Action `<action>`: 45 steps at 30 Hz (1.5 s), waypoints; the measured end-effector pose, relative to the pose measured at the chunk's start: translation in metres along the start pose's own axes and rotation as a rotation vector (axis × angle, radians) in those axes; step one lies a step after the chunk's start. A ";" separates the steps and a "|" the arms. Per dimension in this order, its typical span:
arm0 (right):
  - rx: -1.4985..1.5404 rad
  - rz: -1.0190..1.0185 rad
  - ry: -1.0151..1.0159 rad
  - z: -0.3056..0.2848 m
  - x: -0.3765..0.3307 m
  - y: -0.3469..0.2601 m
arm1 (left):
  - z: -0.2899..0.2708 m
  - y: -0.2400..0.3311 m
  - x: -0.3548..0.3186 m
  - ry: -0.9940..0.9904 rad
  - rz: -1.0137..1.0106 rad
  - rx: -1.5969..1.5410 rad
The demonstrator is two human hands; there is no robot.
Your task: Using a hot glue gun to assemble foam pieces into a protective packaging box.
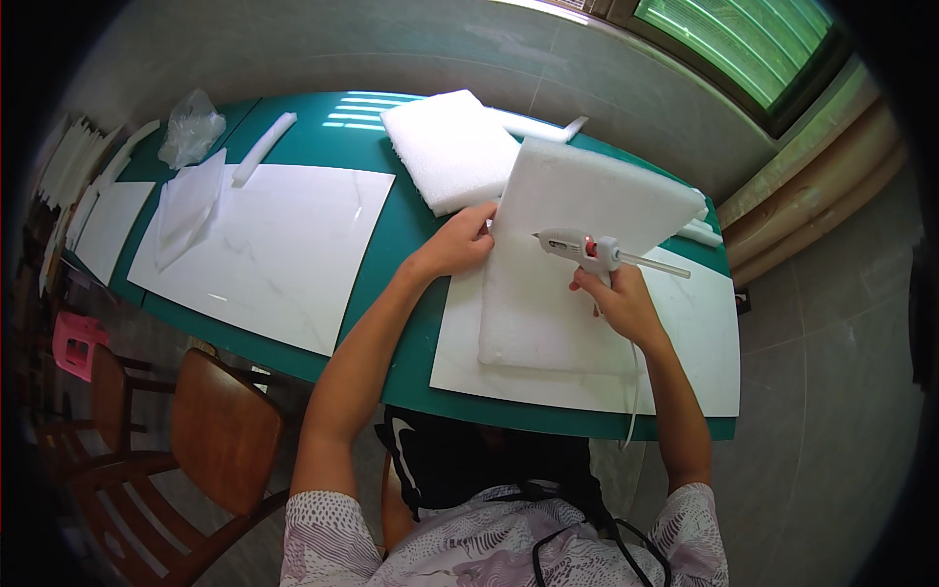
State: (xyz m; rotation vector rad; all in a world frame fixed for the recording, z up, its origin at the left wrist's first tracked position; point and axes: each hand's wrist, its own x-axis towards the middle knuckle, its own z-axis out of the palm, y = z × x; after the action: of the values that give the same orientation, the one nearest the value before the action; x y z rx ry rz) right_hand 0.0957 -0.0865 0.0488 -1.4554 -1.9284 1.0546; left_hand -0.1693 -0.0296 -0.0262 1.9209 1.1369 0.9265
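Observation:
My right hand [618, 301] is wrapped round the handle of a white hot glue gun [567, 243]. A clear glue stick [657, 264] juts from its back, and its nozzle points left. Beneath it a white foam sheet [548, 328] lies on a marble-patterned white board [685, 367]. A second foam sheet [597, 186] rises at the far side of the flat one, tilted; whether the two are joined I cannot tell. With fingers curled, my left hand [458, 241] grips the left edge of that raised sheet; some fingertips are hidden.
A thick foam block [450, 147] sits behind my left hand on the green table [377, 284]. Foam strips lie along the back edge. Leftward are another marble-patterned board [284, 235], a foam strip [264, 147] and a plastic bag [193, 129]. Wooden chairs [225, 426] stand at lower left.

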 end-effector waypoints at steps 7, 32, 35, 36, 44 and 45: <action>0.000 0.088 0.045 -0.023 -0.013 0.018 | 0.002 -0.006 0.001 0.013 0.017 0.010; -0.029 0.123 0.060 -0.024 -0.014 0.030 | 0.003 0.003 -0.002 0.032 0.002 -0.014; -0.012 0.122 0.068 -0.024 -0.014 0.033 | 0.005 0.003 -0.001 0.034 0.010 -0.002; 0.002 0.118 0.075 -0.025 -0.014 0.034 | 0.005 0.004 0.000 0.034 0.013 -0.002; -0.003 0.132 0.072 -0.024 -0.014 0.032 | 0.003 0.008 -0.002 0.031 0.022 -0.025; -0.014 0.137 0.079 -0.025 -0.014 0.032 | 0.003 0.009 -0.001 0.030 0.024 -0.026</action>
State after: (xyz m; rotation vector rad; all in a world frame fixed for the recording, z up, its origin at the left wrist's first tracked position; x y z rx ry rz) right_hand 0.1373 -0.0887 0.0375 -1.6311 -1.8060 1.0284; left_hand -0.1638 -0.0345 -0.0208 1.9090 1.1162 0.9818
